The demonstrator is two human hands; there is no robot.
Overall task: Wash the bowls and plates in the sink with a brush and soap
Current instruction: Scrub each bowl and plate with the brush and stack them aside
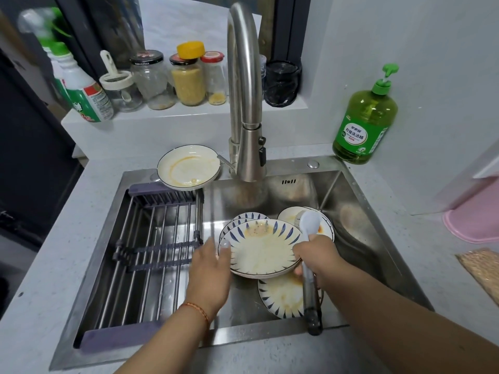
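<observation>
Over the steel sink (359,238) I hold a dirty white plate with blue rim marks (263,249), tilted. My left hand (212,271) grips its left rim with the thumb on top. My right hand (317,256) grips the plate's right rim together with a dish brush (307,265) with a pale head and a dark handle. Water falls from the faucet (244,103) onto the plate. More blue-patterned plates lie behind (248,217) and below (283,296), and a bowl (324,225) sits at the back right. A stained plate (189,167) rests on the sink's back-left edge.
A green dish soap bottle (364,120) stands at the back right of the counter. A drying rack (151,238) fills the sink's left half. Jars (187,76) and spray bottles (81,87) line the ledge behind. A pink basin (475,220) is at the right.
</observation>
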